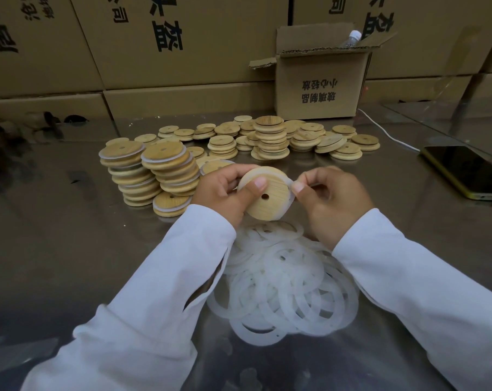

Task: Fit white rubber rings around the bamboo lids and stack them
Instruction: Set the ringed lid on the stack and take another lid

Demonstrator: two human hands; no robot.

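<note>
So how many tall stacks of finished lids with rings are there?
2. Both stand side by side, left of the left hand: left stack, right stack. A low pile lies in front; more may be hidden behind that hand.

One head-worn wide-angle camera looks forward and down, close over the table (69,249), toward stacked cartons (182,38)

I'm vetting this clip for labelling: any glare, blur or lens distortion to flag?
Head view: wide-angle lens bows the cardboard boxes and steel table; the table shows soft reflections, no harsh glare; left hand, right hand, bamboo lid and white ring between them look sharp; bottom corners go dark and smeared.
</note>
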